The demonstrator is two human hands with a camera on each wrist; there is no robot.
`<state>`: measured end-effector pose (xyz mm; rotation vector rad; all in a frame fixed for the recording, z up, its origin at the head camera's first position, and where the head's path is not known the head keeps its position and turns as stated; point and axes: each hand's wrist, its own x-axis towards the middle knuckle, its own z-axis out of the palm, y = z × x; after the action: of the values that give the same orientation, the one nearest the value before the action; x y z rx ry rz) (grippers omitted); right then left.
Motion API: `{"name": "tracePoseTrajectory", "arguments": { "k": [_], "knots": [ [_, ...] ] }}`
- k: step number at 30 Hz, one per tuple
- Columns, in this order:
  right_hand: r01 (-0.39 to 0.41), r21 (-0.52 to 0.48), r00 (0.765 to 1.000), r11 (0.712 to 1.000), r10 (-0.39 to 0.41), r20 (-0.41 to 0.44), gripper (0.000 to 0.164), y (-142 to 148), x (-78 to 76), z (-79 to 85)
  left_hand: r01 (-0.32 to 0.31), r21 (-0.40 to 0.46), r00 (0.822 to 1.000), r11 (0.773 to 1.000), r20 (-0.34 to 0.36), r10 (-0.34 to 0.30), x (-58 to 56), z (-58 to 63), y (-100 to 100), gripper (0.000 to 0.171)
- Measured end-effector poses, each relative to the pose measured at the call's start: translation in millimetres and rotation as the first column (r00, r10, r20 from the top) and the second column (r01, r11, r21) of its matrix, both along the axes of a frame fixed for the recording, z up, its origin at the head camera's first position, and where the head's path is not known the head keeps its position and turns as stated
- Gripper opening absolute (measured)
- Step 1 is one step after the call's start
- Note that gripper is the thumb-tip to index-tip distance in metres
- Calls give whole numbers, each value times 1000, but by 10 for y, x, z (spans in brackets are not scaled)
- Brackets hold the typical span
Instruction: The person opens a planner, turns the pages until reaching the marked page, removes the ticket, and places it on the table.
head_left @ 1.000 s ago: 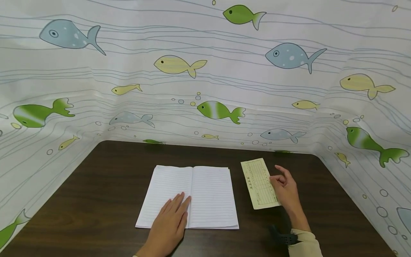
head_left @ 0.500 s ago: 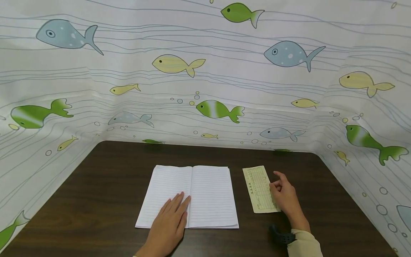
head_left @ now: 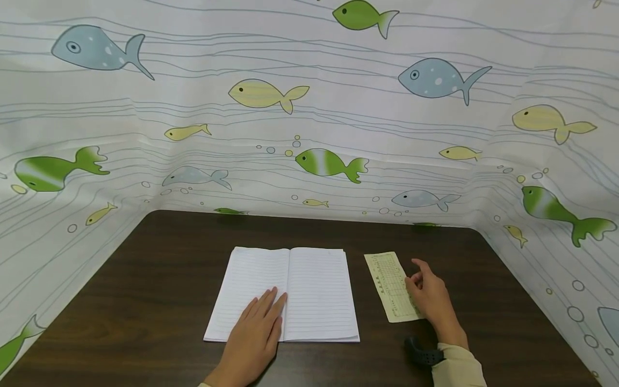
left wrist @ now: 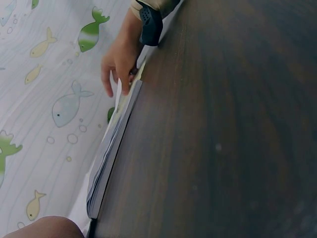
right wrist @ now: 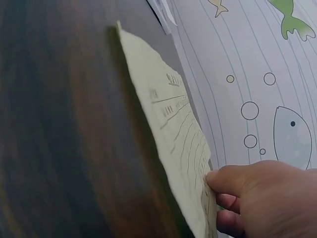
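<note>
An open lined notebook (head_left: 319, 295) lies on the dark wooden table. My left hand (head_left: 253, 336) rests on its left page, fingers extended towards the fold. To the right of the notebook, my right hand (head_left: 432, 298) pinches the right edge of a pale yellow printed paper slip (head_left: 390, 285) between thumb and fingers. In the right wrist view the thumb lies on the face of the slip (right wrist: 158, 104), whose table-side edge casts a dark shadow on the wood. The left wrist view shows the notebook edge-on (left wrist: 111, 153), with the right hand (left wrist: 121, 57) beyond it.
A white sheet printed with fish (head_left: 333, 118) stands around the back and both sides of the brown table (head_left: 135, 295). A black band (head_left: 425, 355) sits at my right wrist, by the beige sleeve (head_left: 456, 368).
My right hand has brought the slip slightly lower and nearer to me, still pinching its edge. The left hand and the notebook stay where they were.
</note>
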<state>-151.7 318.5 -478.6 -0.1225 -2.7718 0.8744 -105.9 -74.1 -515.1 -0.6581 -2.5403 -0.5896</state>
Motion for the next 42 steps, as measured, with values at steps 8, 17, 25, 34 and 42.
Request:
{"name": "tracePoseTrajectory", "arguments": {
  "k": [8, 17, 25, 34, 42],
  "knots": [
    [-5, 27, 1000, 1000, 4, 31, 52, -1, -17, 9, -1, -1, 1000, 1000, 25, 1, 1, -5, -10, 43],
    [0, 33, 999, 999, -1, 37, 50, -17, -31, 12, -5, -1, 1000, 1000, 27, 5, 2, -6, -20, 42],
    [-22, 78, 995, 997, 29, -97, 51, -28, 14, 104, -2, 6, 1000, 1000, 17, 2, 14, 0, -17, 43],
    [-133, 103, 961, 986, 154, -230, 31, -396, 27, 453, 2, -2, 1000, 1000, -20, -2, -9, 2, -19, 43],
    [-408, 104, 881, 907, 421, -215, 39, -1275, 67, 298, 4, 2, 1000, 1000, -7, -4, 11, 9, 1, 43]
  ]
}}
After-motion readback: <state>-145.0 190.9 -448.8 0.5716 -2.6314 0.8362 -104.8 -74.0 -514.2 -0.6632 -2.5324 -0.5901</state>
